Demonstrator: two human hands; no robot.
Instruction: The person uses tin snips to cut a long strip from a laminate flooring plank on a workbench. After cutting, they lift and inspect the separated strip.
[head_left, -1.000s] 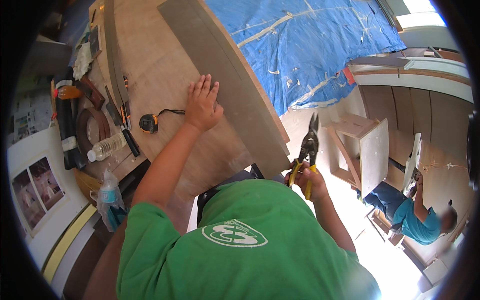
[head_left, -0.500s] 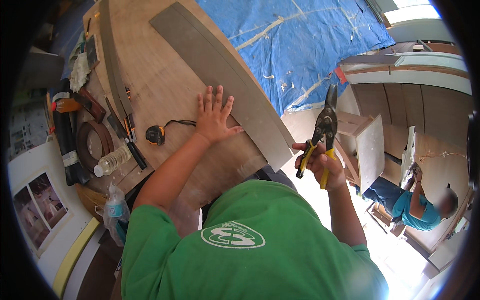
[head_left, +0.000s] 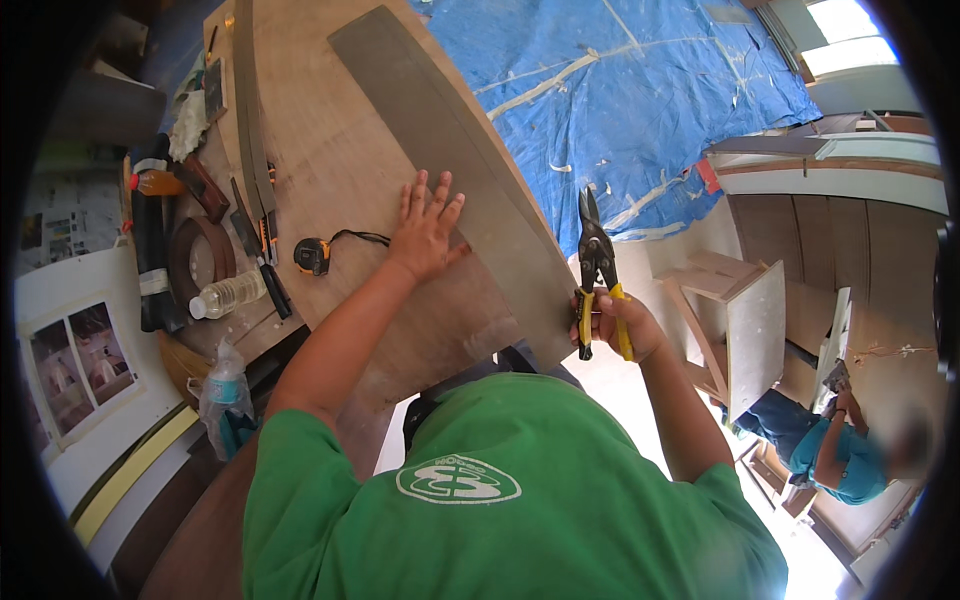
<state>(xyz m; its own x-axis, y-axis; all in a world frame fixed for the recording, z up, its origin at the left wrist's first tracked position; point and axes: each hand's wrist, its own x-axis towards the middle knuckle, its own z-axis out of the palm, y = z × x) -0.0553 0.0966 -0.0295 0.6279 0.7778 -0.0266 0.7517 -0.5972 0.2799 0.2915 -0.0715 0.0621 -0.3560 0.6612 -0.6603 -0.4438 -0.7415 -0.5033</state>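
My left hand [head_left: 425, 240] lies open, fingers spread, on the plywood board [head_left: 300, 120] along the edge of a long grey strip [head_left: 400, 90] with a drawn line. My right hand [head_left: 630, 325] grips metal snips [head_left: 597, 250] with yellow-and-black handles, held upright beside the strip's near right end; whether they touch it I cannot tell. Left of my left hand is a black-and-orange tape measure [head_left: 311, 256]. Dark-handled tools [head_left: 270, 280], a brown roll [head_left: 188, 255] and a clear bottle [head_left: 225, 297] lie farther left.
A blue tarp [head_left: 640, 90] spreads beyond the board. A small wooden carcass [head_left: 750, 330] stands at right, with another person [head_left: 840, 460] in a teal shirt working behind it. At far left are a bagged bottle [head_left: 225, 395] and a panel with photos [head_left: 60, 290].
Since half a second ago my right hand and the snips have moved left and down, closer to the strip. My left hand, which was farther onto the strip a second ago, rests along its edge.
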